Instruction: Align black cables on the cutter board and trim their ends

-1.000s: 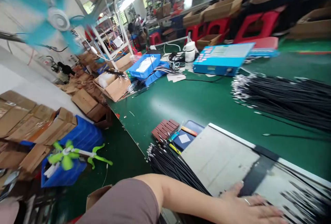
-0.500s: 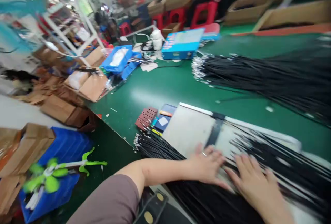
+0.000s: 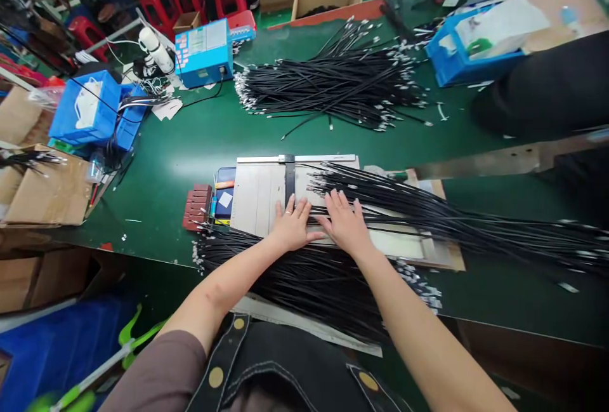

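My left hand (image 3: 291,228) lies palm down with its fingers spread, at the lower end of a black strip (image 3: 290,177) on a pale flat board (image 3: 257,196). Close beside it, my right hand (image 3: 346,225) rests with fingers stretched out along the near side of a bundle of black cables (image 3: 404,193). The thumbs point toward each other. Whether a thin cable lies under the fingers I cannot tell. A second bundle of black cables (image 3: 304,285) with silvery ends lies under my forearms at the table's near edge.
A large cable pile (image 3: 328,85) lies across the green table (image 3: 190,145). A blue box-shaped device (image 3: 204,53), blue trays (image 3: 88,107) and a brown slotted block (image 3: 197,207) stand leftward. At right are another blue bin (image 3: 469,59) and a dark sleeve-like shape (image 3: 547,88).
My view has swung to the right, bringing the right end of the table into sight. Both hands stay on the board and cables, fingers still spread.
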The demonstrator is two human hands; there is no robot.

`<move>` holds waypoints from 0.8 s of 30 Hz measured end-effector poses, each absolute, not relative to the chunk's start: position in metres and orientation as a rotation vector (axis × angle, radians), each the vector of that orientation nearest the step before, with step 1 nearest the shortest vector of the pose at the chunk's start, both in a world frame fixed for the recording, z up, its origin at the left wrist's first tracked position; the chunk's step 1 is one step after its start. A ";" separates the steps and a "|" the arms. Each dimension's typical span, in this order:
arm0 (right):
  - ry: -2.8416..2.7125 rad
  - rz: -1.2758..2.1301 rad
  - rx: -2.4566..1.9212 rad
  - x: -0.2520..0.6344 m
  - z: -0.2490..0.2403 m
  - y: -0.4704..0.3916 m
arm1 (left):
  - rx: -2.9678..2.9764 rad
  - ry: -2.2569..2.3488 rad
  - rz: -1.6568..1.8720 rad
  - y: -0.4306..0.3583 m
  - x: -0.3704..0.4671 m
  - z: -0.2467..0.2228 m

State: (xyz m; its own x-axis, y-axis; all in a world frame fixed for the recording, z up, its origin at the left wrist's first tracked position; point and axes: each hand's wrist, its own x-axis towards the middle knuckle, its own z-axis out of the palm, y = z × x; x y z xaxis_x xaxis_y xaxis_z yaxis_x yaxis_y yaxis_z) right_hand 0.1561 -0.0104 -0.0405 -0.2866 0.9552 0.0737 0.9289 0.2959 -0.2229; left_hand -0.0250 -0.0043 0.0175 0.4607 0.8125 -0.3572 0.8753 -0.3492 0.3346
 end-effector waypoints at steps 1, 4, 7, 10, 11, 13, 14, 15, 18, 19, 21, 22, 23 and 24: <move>-2.372 0.203 -1.759 0.161 -0.041 -0.010 | 2.250 1.409 -0.186 -0.008 -0.025 0.017; -2.486 0.272 -1.692 0.153 -0.040 -0.009 | 2.179 1.394 -0.184 -0.015 -0.032 0.019; -2.573 0.386 -1.621 0.124 -0.033 -0.005 | 2.050 1.463 -0.114 -0.007 -0.042 0.023; -2.554 0.431 -1.627 0.115 -0.025 0.000 | 2.057 1.540 -0.082 0.010 -0.040 0.025; -2.509 0.409 -1.678 0.120 -0.024 0.002 | 2.100 1.523 -0.099 0.014 -0.037 0.024; -2.366 0.338 -1.861 0.137 -0.022 0.002 | 2.208 1.457 -0.154 0.016 -0.029 0.023; -2.303 0.305 -1.946 0.147 -0.022 0.001 | 2.257 1.433 -0.181 0.014 -0.025 0.023; -2.270 0.283 -2.000 0.156 -0.022 -0.001 | 2.295 1.427 -0.201 0.010 -0.021 0.023; -2.328 0.255 -1.970 0.170 -0.024 -0.009 | 2.337 1.515 -0.220 -0.005 -0.011 0.024; -2.352 0.244 -1.941 0.171 -0.024 -0.011 | 2.343 1.541 -0.210 -0.008 -0.008 0.024; -2.361 0.219 -1.917 0.172 -0.025 -0.014 | 2.369 1.539 -0.183 -0.009 -0.001 0.023; -2.356 0.208 -1.912 0.172 -0.025 -0.015 | 2.383 1.518 -0.175 -0.006 0.001 0.022; -2.345 0.196 -1.913 0.172 -0.025 -0.014 | 2.394 1.491 -0.172 -0.003 0.003 0.021; -2.334 0.187 -1.915 0.173 -0.025 -0.013 | 2.395 1.474 -0.172 0.000 0.003 0.020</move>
State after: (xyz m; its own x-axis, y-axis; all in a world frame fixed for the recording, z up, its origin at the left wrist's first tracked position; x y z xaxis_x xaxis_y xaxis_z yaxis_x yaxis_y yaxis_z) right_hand 0.1729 -0.0132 -0.0246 -0.1943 0.9809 0.0114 0.9665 0.1934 -0.1687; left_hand 0.0027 0.0004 0.0199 0.4597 0.8467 -0.2680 0.8857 -0.4147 0.2088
